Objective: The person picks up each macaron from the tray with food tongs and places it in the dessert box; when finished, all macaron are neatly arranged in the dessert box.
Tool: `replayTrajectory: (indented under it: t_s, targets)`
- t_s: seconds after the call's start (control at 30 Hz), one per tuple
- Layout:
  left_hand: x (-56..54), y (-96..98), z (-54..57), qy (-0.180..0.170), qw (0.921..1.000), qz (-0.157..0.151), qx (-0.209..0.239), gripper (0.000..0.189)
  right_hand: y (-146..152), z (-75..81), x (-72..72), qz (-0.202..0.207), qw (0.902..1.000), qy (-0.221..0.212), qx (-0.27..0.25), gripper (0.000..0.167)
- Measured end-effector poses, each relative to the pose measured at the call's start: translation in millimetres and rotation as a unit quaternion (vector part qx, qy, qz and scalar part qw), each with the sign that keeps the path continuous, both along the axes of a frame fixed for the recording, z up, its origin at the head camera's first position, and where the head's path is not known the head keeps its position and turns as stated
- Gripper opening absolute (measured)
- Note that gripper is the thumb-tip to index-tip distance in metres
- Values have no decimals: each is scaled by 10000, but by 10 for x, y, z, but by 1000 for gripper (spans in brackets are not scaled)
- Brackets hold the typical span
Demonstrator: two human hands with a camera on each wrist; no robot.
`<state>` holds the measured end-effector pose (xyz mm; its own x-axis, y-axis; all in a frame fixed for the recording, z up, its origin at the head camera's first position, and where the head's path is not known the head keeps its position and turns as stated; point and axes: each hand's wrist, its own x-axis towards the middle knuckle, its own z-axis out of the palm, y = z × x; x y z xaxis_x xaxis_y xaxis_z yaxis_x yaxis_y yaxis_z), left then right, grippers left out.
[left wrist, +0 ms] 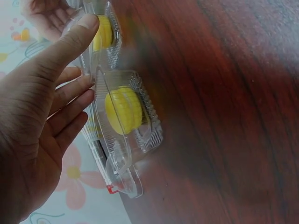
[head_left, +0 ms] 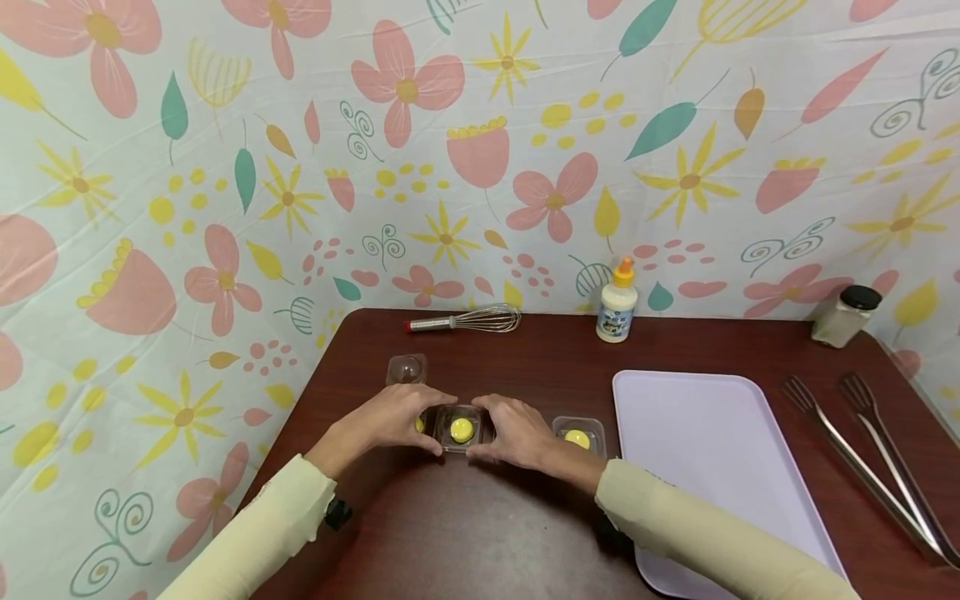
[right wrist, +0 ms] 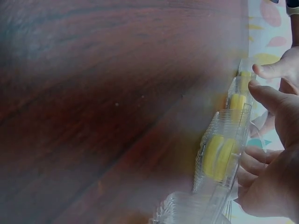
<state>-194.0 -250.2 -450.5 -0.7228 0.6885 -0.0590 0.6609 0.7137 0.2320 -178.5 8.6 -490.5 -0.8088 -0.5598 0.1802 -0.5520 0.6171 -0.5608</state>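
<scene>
A clear plastic box [head_left: 450,446] with a yellow macaron [head_left: 461,430] in it sits between both hands. My left hand [head_left: 401,415] holds its left side, thumb at the near corner and forefinger at the far one. On the opposite side my right hand [head_left: 517,429] grips in the same way, with its thumb tip at the box edge. Partly behind the left hand is a second box [left wrist: 152,133] with a yellow macaron [left wrist: 124,109], its domed lid [head_left: 407,369] folded open toward the back. A third box [head_left: 597,429] with a macaron [head_left: 577,437] stands beside the right wrist.
A lilac tray [head_left: 690,450] lies to the right, with metal tongs [head_left: 885,467] beyond it. Along the back are a whisk [head_left: 465,321], a white glue-like bottle [head_left: 617,304] and a black-capped jar [head_left: 847,317]. Floral cloth hangs behind the table [head_left: 480,525].
</scene>
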Motion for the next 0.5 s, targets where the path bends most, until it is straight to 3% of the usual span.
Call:
replayTrajectory:
  t_s: [0.27,0.5]
  targets:
    - [-36,-79,102,-60,9997,233,96,82,4,32,-14,112,9999,68,98,90]
    - [-145,-255,265,-169,9961,572,651,77,-27,135,-49,232,9997,20,123,101]
